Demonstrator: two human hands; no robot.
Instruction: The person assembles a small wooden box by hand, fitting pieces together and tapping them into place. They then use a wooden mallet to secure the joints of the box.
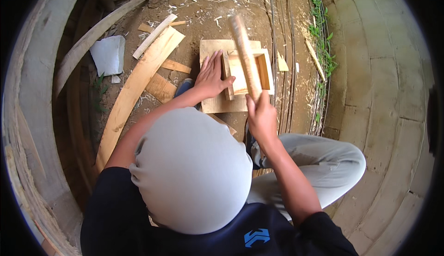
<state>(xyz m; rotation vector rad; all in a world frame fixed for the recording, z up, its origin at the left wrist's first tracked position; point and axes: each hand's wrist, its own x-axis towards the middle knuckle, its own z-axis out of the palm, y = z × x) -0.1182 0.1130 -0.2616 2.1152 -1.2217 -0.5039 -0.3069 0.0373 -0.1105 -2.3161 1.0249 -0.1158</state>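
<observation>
A small open-topped wooden box (265, 71) rests on a flat wooden board (217, 106) on the ground. My left hand (210, 78) is at the box's left side, its thumb over the edge of the upright wooden side piece (226, 76) and its fingers stretched along the outside, steadying it. My right hand (262, 119) is closed round the lower end of a pale wooden stick (245, 52). This stick slants up over the box, slightly blurred, and covers part of its inside. Whether the stick touches the box I cannot tell.
Long curved wooden planks (134, 89) and offcuts lie to the left, near a whitish slab (107, 55). Thin dark rods (291, 48) run along the right beside a block wall (370, 71). Shavings dot the dirt. My grey-trousered leg (319, 163) is bent at the right.
</observation>
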